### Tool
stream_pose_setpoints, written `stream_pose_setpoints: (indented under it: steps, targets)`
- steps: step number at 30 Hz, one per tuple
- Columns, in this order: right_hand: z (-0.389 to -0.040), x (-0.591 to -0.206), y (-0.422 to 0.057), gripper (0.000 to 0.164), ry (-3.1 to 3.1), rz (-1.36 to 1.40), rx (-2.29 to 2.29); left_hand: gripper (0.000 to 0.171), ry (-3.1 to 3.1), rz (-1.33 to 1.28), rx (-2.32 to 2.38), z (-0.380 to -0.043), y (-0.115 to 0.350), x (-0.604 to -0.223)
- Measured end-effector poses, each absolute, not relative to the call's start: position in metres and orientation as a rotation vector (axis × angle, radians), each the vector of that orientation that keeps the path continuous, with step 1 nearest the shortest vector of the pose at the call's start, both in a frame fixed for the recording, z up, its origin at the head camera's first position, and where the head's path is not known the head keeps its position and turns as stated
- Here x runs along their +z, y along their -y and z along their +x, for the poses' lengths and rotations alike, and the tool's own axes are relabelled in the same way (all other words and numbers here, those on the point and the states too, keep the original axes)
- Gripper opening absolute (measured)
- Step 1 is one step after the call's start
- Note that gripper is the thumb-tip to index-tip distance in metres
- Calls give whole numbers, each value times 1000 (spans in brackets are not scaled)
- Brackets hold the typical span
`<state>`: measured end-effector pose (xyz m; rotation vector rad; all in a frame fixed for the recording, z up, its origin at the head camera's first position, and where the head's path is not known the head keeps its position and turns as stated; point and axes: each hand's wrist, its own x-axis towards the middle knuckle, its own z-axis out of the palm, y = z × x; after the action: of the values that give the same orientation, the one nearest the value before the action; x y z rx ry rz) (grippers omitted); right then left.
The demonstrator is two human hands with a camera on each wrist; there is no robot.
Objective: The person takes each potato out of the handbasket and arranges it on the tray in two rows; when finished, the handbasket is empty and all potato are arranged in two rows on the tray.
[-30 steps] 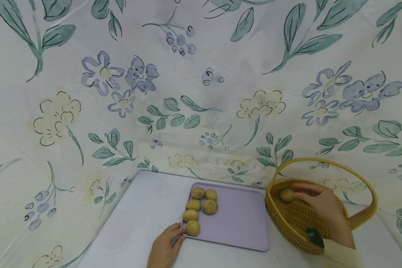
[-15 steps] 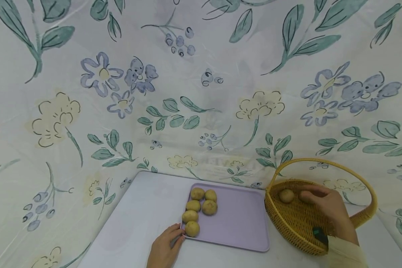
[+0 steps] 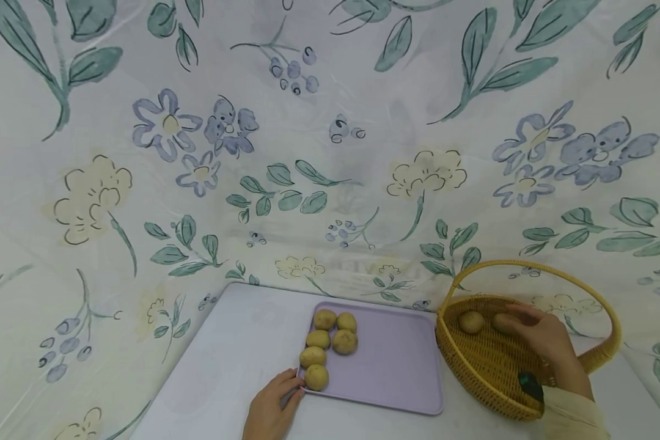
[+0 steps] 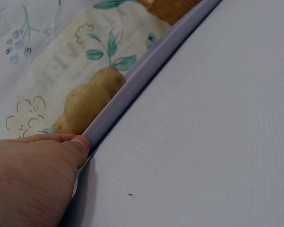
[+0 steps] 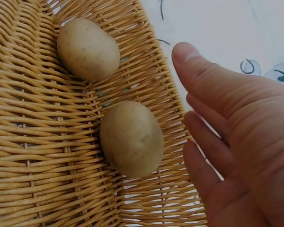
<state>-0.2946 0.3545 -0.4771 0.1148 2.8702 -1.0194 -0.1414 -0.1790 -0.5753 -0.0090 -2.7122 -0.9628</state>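
My left hand (image 3: 272,400) pinches the near-left corner of a lilac tray (image 3: 390,360); the thumb lies on its rim in the left wrist view. Several yellow-brown potatoes (image 3: 344,341) sit along the tray's left side. Inside the wicker basket (image 3: 473,373) are two more: one potato (image 5: 88,49) and, beside it, another potato (image 5: 132,139). Over the basket's right part is my right hand (image 5: 241,137), fingers loosely extended, with a gap to the nearer potato and nothing in its grasp. A dark band sits at the right wrist.
The basket's tall arched handle (image 3: 533,264) rises over the right arm. A white table (image 3: 214,354) bears the tray and basket. Behind stands a floral-patterned cloth (image 3: 319,183).
One second ago my right hand was at the left potato in the basket. It has moved right, away from that potato, to beside the other one. My left hand stays at the tray corner.
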Motion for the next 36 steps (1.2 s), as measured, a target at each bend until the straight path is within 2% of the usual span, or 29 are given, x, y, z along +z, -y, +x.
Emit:
stream_pose_setpoints:
  steps: [9,17,26,36]
  targets:
    - [-299,-486,-359,77,-2964,-49,-729,16,2705,-13,-959,-141,179,-575]
    - [-299,-487,-362,67,-2970,35,-828,16,2701,-33,-953,-142,180,-578]
    - [-296,-494,-365,60,-2881,-137,-745,16,2698,-39,-968,-142,180,-576]
    - [-292,-495,-363,56,-2859,-161,-772,16,2706,-33,-984,-142,180,-577]
